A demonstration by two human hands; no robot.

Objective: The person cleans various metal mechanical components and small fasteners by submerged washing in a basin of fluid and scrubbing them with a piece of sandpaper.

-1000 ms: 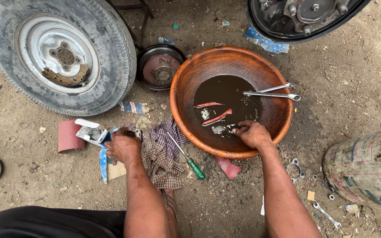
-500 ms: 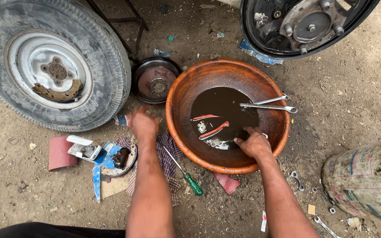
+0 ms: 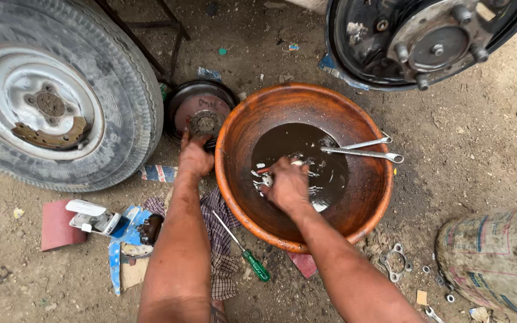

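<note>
Right hand (image 3: pixel 286 184) is down in the orange bowl (image 3: pixel 354 107), fingers curled on small metal bits in dark oily water; prob. slippery & hard. Left hand (image 3: pixel 195 157) grips the heavy brake drum (image 3: pixel 201 107) rim, on the ground by the tyre (image 3: pixel 124 90).

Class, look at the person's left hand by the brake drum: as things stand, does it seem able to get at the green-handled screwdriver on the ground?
Probably yes. The screwdriver lies uncovered beside the checked cloth, just next to the left forearm. The left hand rests at the brake drum and would only need to draw back; nothing lies over the handle.
</note>
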